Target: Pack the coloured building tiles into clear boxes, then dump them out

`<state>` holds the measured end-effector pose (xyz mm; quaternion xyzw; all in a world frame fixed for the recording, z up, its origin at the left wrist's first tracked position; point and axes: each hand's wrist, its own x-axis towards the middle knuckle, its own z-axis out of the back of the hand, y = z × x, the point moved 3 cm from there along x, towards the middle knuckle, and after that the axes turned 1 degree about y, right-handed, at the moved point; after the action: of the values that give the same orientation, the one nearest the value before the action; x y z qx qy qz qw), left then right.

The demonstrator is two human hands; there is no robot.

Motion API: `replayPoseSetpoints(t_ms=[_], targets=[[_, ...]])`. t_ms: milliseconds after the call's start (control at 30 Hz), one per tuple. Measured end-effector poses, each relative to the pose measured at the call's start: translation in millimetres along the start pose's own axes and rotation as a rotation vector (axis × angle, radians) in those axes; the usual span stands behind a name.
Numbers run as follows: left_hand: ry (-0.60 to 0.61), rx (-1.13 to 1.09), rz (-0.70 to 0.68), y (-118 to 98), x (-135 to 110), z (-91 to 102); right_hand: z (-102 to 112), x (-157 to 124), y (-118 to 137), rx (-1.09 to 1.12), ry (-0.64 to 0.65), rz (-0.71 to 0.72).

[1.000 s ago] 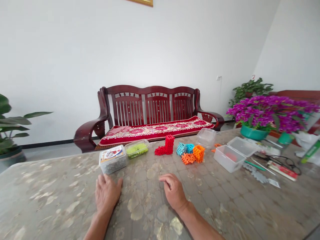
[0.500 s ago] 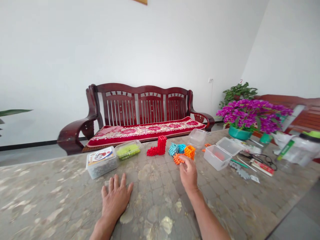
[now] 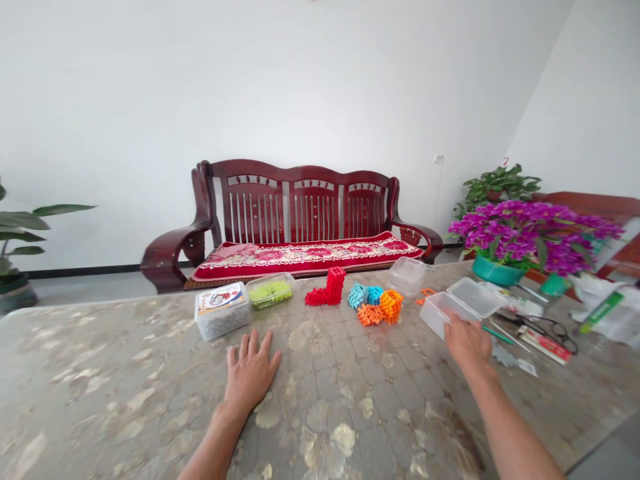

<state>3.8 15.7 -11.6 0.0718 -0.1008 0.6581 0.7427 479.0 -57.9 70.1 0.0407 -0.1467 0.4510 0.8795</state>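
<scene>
My left hand point(image 3: 250, 373) lies flat on the patterned table point(image 3: 125, 373), fingers spread, holding nothing. It is just in front of a white lidded tub point(image 3: 221, 311) with a printed label. My right hand point(image 3: 466, 340) reaches out to the right and rests on the near corner of a clear plastic box point(image 3: 434, 313), whose open lid point(image 3: 475, 297) lies behind it. Its fingers are foreshortened, so the grip is unclear. Between the hands, farther back, stand a red block build point(image 3: 327, 290), a blue one point(image 3: 363, 293) and an orange one point(image 3: 383, 308).
A tub of green pieces point(image 3: 270, 291) and an empty clear container point(image 3: 406, 275) sit near the far edge. At the right are a pot of purple flowers point(image 3: 500, 270), scissors point(image 3: 545, 325), a booklet point(image 3: 547, 343) and white bags point(image 3: 607, 303). A red wooden bench point(image 3: 300, 233) stands behind the table.
My right hand has gone from the orange blocks rightward to the clear box. My left hand has stayed flat on the table. The view has swung back left.
</scene>
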Motion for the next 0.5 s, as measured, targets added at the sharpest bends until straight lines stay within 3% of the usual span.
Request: replayPoseSetpoints(t_ms=[100, 233, 367, 500], targets=[[0.015, 0.000, 0.001, -0.2, 0.4, 1.5, 6.7, -10.7, -7.9, -0.063, 0.069, 0.037], [0.014, 0.005, -0.004, -0.9, 0.0, 2.9, 10.8, -57.9, -8.2, -0.083, 0.132, 0.145], [-0.008, -0.034, -0.004, -1.0, -0.6, 3.1, 13.2, -123.9, 13.8, 0.017, -0.005, 0.397], [0.018, -0.224, -0.042, 1.9, 2.6, 3.8, 22.4, -181.9, 63.4, 0.225, -0.178, 0.764]])
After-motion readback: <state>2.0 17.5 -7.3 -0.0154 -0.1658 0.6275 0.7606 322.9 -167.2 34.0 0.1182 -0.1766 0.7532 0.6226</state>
